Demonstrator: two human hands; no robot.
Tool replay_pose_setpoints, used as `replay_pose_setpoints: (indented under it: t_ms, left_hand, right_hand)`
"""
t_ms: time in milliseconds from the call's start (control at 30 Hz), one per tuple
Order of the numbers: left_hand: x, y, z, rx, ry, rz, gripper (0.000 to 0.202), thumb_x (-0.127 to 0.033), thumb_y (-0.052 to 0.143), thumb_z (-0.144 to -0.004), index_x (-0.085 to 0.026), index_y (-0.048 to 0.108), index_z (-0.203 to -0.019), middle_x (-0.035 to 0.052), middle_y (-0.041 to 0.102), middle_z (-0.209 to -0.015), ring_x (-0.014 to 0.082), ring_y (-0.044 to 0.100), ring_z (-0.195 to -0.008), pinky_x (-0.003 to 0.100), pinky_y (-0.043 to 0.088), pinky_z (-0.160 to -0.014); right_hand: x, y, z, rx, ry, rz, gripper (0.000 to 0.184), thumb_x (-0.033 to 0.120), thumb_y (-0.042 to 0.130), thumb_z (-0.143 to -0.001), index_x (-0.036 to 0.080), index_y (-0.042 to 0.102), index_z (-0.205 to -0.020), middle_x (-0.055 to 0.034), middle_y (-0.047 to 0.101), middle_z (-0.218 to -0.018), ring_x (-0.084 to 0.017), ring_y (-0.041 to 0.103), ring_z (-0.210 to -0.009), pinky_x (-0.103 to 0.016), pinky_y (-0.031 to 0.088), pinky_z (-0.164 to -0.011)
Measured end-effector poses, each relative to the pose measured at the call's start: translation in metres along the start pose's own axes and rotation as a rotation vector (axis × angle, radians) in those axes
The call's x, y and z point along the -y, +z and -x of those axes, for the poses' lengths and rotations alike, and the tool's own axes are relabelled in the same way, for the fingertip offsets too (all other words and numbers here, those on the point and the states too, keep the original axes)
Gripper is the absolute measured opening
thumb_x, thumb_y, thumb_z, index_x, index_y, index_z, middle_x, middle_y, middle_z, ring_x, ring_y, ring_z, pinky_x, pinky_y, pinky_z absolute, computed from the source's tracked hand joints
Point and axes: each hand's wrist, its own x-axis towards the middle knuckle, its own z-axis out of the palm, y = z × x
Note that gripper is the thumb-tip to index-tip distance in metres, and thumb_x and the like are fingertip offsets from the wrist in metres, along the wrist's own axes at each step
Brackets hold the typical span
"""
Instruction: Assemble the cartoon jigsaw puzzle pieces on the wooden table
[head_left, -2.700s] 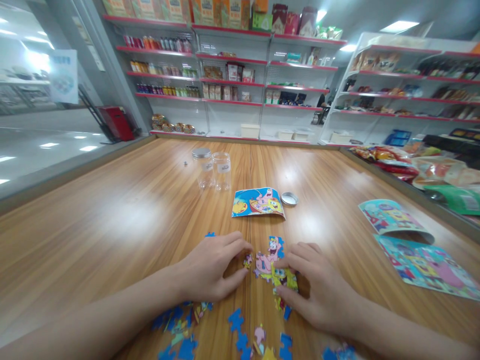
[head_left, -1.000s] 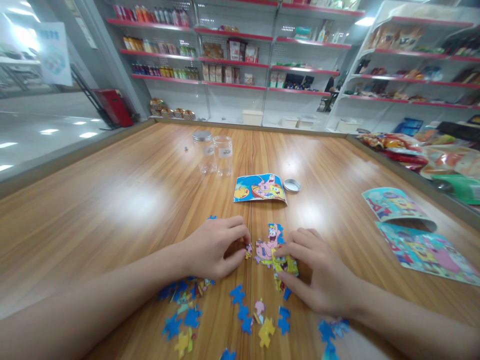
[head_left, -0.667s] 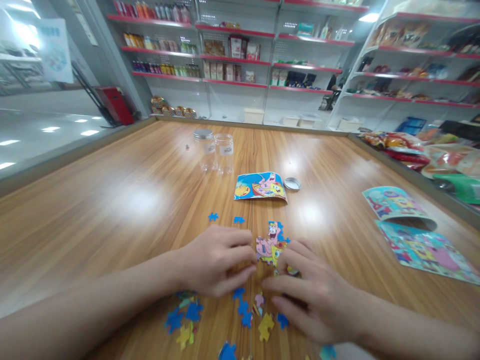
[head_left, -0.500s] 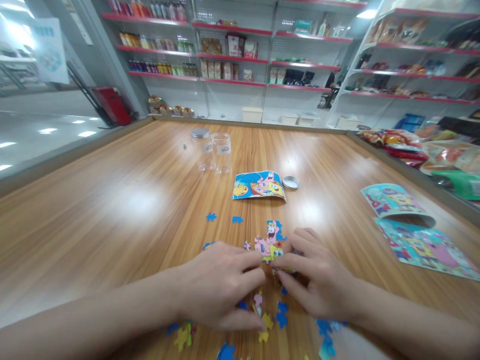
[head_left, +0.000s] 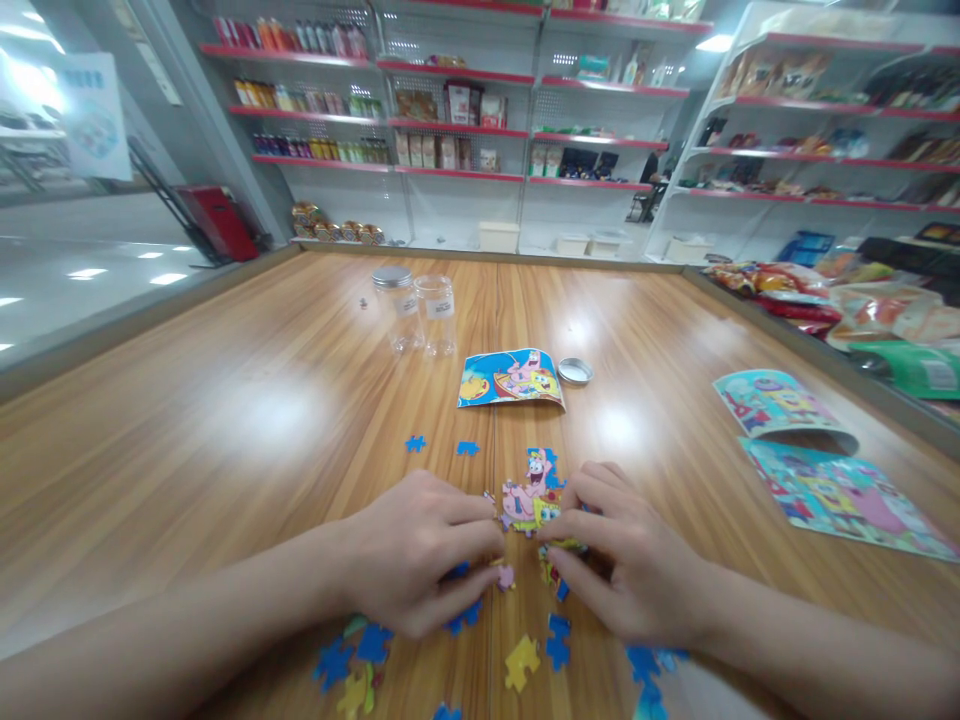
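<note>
A partly joined jigsaw puzzle (head_left: 531, 500) with a pink starfish and a yellow sponge figure lies between my hands. My left hand (head_left: 431, 555) is at its lower left, thumb and fingers closing on a small pink puzzle piece (head_left: 506, 577). On the other side, my right hand (head_left: 634, 555) pinches a multicoloured puzzle piece (head_left: 551, 565) at the lower right edge of the joined part; its fingers partly hide it. Closer to me lie a yellow puzzle piece (head_left: 522, 662), a blue puzzle piece (head_left: 558, 642) and several other loose pieces, some half covered by my left hand.
Beyond the puzzle lie a picture card (head_left: 514, 380) and a metal lid (head_left: 575, 371). Two clear jars, one lidded (head_left: 394, 310) and one open (head_left: 435, 315), stand farther back. Two curled picture sheets (head_left: 847, 490) are at right. Packaged goods (head_left: 900, 320) border the table's right edge.
My left hand has drawn back slightly left, and the pink piece has shifted up to its thumb. Loose pieces near it have moved. My right hand stays at the puzzle's lower right.
</note>
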Motion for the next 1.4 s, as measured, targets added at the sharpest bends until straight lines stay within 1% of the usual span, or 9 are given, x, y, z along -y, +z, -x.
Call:
replay_pose_setpoints:
  t_ms: [67, 167, 400, 567, 800, 1000, 1100, 1233, 1400]
  left_hand:
    - [0.005, 0.002, 0.002, -0.082, -0.057, -0.022, 0.01, -0.022, 0.051, -0.094, -0.019, 0.06, -0.094, 0.0021, 0.06, -0.077, 0.0137, 0.053, -0.062, 0.031, 0.037, -0.052]
    - [0.014, 0.006, 0.005, -0.16, -0.168, -0.045, 0.018, -0.016, 0.048, -0.092, -0.018, 0.063, -0.103, 0.0031, 0.061, -0.08, 0.0135, 0.055, -0.065, 0.028, 0.04, -0.056]
    - [0.022, 0.007, 0.004, -0.081, -0.309, -0.057, 0.021, -0.025, 0.051, -0.094, -0.022, 0.064, -0.11, 0.003, 0.064, -0.089, 0.0161, 0.061, -0.073, 0.029, 0.043, -0.063]
    - [0.021, 0.005, 0.004, -0.017, -0.278, -0.077, 0.03, -0.024, 0.052, -0.092, -0.028, 0.063, -0.12, 0.0025, 0.061, -0.09, 0.016, 0.057, -0.07, 0.029, 0.037, -0.058]
    - [0.02, 0.006, 0.005, -0.039, -0.273, -0.005, 0.019, -0.031, 0.052, -0.095, -0.021, 0.066, -0.101, 0.0031, 0.059, -0.085, 0.015, 0.055, -0.071, 0.029, 0.039, -0.061]
    - [0.021, 0.003, 0.003, -0.049, -0.271, -0.014, 0.013, -0.021, 0.051, -0.088, -0.02, 0.062, -0.094, 0.0029, 0.059, -0.087, 0.0151, 0.055, -0.071, 0.03, 0.039, -0.061]
    - [0.009, 0.004, 0.001, -0.045, -0.23, -0.016, 0.012, -0.029, 0.052, -0.09, -0.02, 0.06, -0.093, 0.0026, 0.057, -0.087, 0.0153, 0.052, -0.069, 0.031, 0.037, -0.058]
    - [-0.006, 0.006, -0.003, 0.025, -0.182, -0.031, 0.024, -0.045, 0.057, -0.091, -0.021, 0.056, -0.095, 0.0018, 0.058, -0.091, 0.0154, 0.052, -0.068, 0.031, 0.035, -0.053]
    - [-0.003, 0.005, -0.001, 0.039, -0.179, 0.019, 0.016, -0.038, 0.052, -0.095, -0.022, 0.056, -0.097, 0.0013, 0.059, -0.09, 0.0152, 0.055, -0.071, 0.031, 0.037, -0.056]
  right_hand:
    - [0.0, 0.0, 0.0, -0.002, 0.003, -0.002, 0.018, 0.014, 0.06, -0.087, 0.021, 0.069, -0.1, -0.0048, 0.055, -0.087, -0.02, 0.049, -0.085, -0.038, 0.037, -0.077]
    - [0.0, 0.0, 0.0, 0.001, 0.0, -0.001, 0.018, 0.014, 0.06, -0.087, 0.022, 0.069, -0.101, -0.0047, 0.055, -0.088, -0.02, 0.049, -0.085, -0.038, 0.037, -0.077]
    - [0.0, -0.001, 0.001, 0.011, -0.023, -0.001, 0.022, 0.013, 0.06, -0.086, 0.022, 0.069, -0.104, -0.0045, 0.054, -0.088, -0.02, 0.049, -0.084, -0.037, 0.038, -0.077]
    - [0.0, -0.001, 0.001, 0.026, -0.029, 0.003, 0.023, 0.012, 0.06, -0.087, 0.022, 0.069, -0.106, -0.0053, 0.054, -0.09, -0.021, 0.048, -0.086, -0.038, 0.037, -0.078]
    - [-0.002, 0.0, 0.002, 0.032, -0.007, 0.015, 0.023, 0.014, 0.06, -0.088, 0.023, 0.069, -0.107, -0.0057, 0.054, -0.091, -0.021, 0.048, -0.087, -0.039, 0.037, -0.078]
    - [-0.002, 0.0, 0.001, 0.022, -0.005, 0.006, 0.022, 0.015, 0.06, -0.089, 0.023, 0.07, -0.106, -0.0055, 0.055, -0.091, -0.021, 0.048, -0.087, -0.038, 0.036, -0.078]
    - [-0.002, 0.001, 0.001, 0.008, -0.008, -0.002, 0.021, 0.014, 0.06, -0.088, 0.022, 0.07, -0.106, -0.0056, 0.056, -0.09, -0.021, 0.048, -0.087, -0.038, 0.036, -0.077]
    - [-0.001, 0.0, 0.0, 0.008, -0.019, -0.013, 0.021, 0.013, 0.06, -0.088, 0.021, 0.07, -0.105, -0.0058, 0.056, -0.09, -0.021, 0.048, -0.086, -0.038, 0.035, -0.077]
    - [0.0, 0.0, 0.0, 0.01, -0.015, -0.007, 0.02, 0.014, 0.06, -0.089, 0.021, 0.07, -0.105, -0.0057, 0.056, -0.089, -0.021, 0.048, -0.086, -0.038, 0.034, -0.076]
